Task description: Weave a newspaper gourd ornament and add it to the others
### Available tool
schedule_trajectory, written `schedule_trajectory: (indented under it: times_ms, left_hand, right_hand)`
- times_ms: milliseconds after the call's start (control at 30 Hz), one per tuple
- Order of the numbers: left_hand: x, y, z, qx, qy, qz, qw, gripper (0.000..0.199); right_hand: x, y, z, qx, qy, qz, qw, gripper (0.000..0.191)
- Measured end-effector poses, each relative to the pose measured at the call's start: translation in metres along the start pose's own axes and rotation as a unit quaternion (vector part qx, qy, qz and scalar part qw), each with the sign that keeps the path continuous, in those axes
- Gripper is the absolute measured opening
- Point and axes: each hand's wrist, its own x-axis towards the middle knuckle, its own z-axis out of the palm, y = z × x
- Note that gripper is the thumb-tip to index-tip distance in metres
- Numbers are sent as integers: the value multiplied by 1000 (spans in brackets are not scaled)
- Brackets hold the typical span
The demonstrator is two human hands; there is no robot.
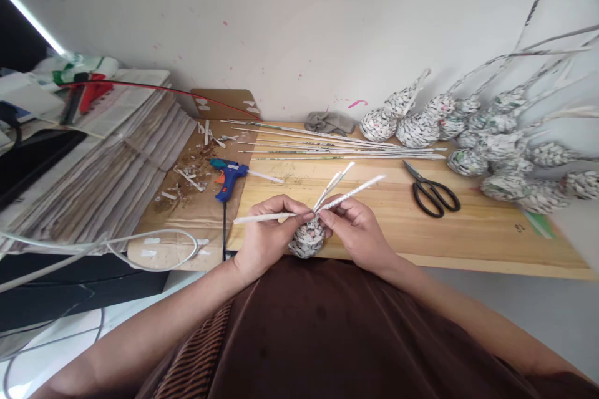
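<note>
A small woven newspaper gourd is held at the table's front edge, close to my body. Several rolled paper strips stick out of its top, some upward and to the right, one to the left. My left hand is closed, thumb and fingers pinching the strips at the gourd's neck from the left. From the right my right hand pinches the base of the strips by the same neck. The thumbs are close together, and the fingers behind the gourd are partly hidden.
Long paper rolls lie across the table's back. Black-handled scissors rest to the right, before a pile of woven paper gourds. A blue glue gun is at left, near paper scraps and a newspaper stack. A grey cloth touches the wall.
</note>
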Motion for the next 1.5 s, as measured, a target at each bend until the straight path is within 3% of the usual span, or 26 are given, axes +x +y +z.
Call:
schedule_trajectory:
  times_ms: [167, 367, 500, 600, 733, 867, 933, 1033, 1100, 1200, 1367, 1500]
  left_hand:
    - [1, -1, -2, 22, -6, 6, 1000, 10]
    - [2, -1, -6, 16, -66, 3, 998, 5]
    - [-2, 3, -8, -6, -107, 39, 993, 4]
    - [-6, 5, -8, -9, -123, 72, 990, 6]
    - [-10, 4, -7, -12, -130, 82, 988, 9]
    - [-11, 2, -3, -33, -88, 48, 994, 18]
    - [-11, 2, -2, -48, -82, 8, 995, 34]
    - [-10, 1, -1, -48, -104, -28, 993, 46]
    - [-10, 1, -1, -48, -103, -8, 993, 38]
    - [-10, 3, 1, -35, -73, 16, 997, 22]
    - [-9, 7, 1, 24, -66, 2, 998, 12]
    - [-11, 8, 1, 9, -58, -2, 998, 11]
  right_hand:
    - [0, 2, 0, 38, 3, 27, 999, 30]
    - [0, 2, -3, 35, -20, 19, 999, 28]
    - [2, 8, -2, 90, -47, -15, 995, 28]
    - [1, 14, -1, 137, -75, 4, 988, 28]
    - [-1, 17, 0, 146, -106, 45, 983, 30]
    - [-2, 16, -1, 136, -111, 48, 983, 27]
    - [-2, 15, -2, 108, -92, 12, 990, 27]
    - [-4, 15, -5, 18, -55, -107, 993, 18]
    - [-6, 16, -8, -48, -37, -185, 981, 6]
    - [-9, 18, -10, -134, -9, -251, 958, 16]
    - [-9, 13, -8, -222, 36, -273, 936, 20]
    - [-11, 4, -7, -220, 16, -240, 945, 16]
